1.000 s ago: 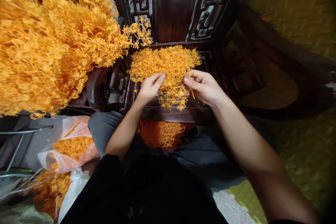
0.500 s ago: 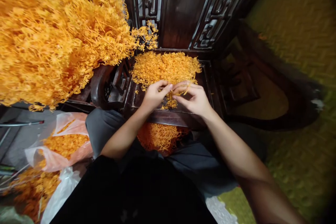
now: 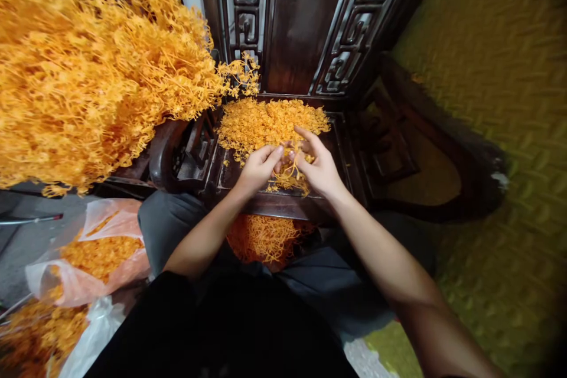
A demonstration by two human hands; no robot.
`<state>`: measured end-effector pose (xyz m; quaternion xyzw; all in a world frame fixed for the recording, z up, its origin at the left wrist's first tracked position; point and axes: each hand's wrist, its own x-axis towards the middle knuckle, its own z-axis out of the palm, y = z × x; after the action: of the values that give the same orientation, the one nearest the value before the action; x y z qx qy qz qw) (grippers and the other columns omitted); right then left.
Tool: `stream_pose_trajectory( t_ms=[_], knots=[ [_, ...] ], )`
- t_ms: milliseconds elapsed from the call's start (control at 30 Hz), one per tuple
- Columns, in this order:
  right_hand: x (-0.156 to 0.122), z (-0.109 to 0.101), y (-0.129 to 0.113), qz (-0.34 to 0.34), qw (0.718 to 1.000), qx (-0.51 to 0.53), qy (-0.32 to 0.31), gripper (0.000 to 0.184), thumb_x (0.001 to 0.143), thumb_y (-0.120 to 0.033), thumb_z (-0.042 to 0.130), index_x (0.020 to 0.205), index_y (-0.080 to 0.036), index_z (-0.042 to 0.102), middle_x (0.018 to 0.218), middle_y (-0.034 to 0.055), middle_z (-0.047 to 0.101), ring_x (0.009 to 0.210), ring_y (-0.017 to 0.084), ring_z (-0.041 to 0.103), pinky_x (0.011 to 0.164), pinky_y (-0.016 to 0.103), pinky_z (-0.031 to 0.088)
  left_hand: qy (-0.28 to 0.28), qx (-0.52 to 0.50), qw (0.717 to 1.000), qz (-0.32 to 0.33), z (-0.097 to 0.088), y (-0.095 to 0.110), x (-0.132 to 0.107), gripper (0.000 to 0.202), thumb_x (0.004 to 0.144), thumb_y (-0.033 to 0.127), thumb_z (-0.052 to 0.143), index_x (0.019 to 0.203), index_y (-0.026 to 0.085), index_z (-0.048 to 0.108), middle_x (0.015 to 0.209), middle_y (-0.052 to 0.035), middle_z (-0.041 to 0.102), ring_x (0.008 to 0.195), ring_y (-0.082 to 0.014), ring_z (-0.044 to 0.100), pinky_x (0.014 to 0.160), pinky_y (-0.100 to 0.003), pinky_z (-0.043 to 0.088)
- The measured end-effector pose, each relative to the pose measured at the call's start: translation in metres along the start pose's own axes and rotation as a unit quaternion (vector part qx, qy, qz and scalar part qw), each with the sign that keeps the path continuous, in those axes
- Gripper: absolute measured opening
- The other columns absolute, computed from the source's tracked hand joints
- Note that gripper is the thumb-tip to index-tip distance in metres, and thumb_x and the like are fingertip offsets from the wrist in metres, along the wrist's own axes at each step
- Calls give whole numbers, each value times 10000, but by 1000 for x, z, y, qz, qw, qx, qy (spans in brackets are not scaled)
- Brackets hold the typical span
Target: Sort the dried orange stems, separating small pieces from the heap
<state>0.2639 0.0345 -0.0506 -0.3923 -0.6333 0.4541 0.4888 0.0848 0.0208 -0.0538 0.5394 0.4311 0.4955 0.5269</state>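
Both hands meet over the dark wooden chair seat. My left hand is closed in a pinch at the thumb and forefinger. My right hand curls opposite it, thumb and fingers closed on an orange plastic flower sprig with thin stems, its forefinger stretched out. The left fingertips touch the same sprig; its far end is hidden by the fingers. Just beyond lies a flat heap of small orange plastic flowers, and a few loose ones rest under the hands.
At left a large pile of orange plastic flower sprays rises beside the chair's curved armrest. The carved chair back stands ahead. Below the seat is a container of orange stems. An open plastic bag of orange pieces sits at lower left.
My right hand has turned and lifted its forefinger, and the orange sprig now hangs lower between the hands. My left hand stays pinched close by. The whole view has shifted slightly.
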Motion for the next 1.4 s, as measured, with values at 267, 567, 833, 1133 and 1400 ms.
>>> stream_pose_trajectory(
  t_ms=[267, 567, 833, 1133, 1400],
  knots=[
    [11, -19, -8, 96, 984, 150, 5, 309, 615, -378, 970, 793, -174, 821, 694, -3, 598, 443, 69, 492, 410, 246, 363, 14, -93, 993, -76, 0, 18, -2, 487, 772, 440, 774, 519, 184, 446, 466, 64, 370, 426, -40, 308, 452, -214, 202],
    [35, -73, 2, 177, 943, 252, 128, 293, 632, -269, 938, 853, -192, 761, 793, 13, 703, 621, 68, 572, 536, 176, 525, 21, -66, 996, -54, -54, 31, -6, 456, 827, 513, 754, 597, 174, 554, 491, 30, 468, 441, -61, 394, 443, -211, 258],
    [46, -21, 23, 216, 944, 244, 50, 338, 681, -207, 781, 1011, -207, 708, 860, 15, 681, 683, 104, 587, 635, 240, 543, -55, 150, 987, 31, -49, 27, -10, 413, 954, 471, 644, 690, 160, 708, 654, -11, 662, 528, -77, 482, 528, -235, 352],
    [37, -3, -10, 55, 984, -46, -165, 522, 858, -561, 749, 1265, -233, 749, 1352, 90, 710, 1270, 273, 638, 1135, 472, 472, -156, 335, 908, 199, -43, 23, -16, 264, 1006, 367, 606, 1017, 210, 818, 1001, -69, 829, 881, -181, 763, 813, -309, 553],
    [64, -49, 27, 51, 973, 6, 224, 240, 828, -416, 787, 807, -177, 776, 655, 8, 620, 526, 124, 515, 534, 301, 466, -166, 236, 949, 125, -48, 33, -24, 260, 972, 358, 645, 823, 195, 781, 721, -25, 737, 631, -118, 650, 612, -251, 474]
  ],
)
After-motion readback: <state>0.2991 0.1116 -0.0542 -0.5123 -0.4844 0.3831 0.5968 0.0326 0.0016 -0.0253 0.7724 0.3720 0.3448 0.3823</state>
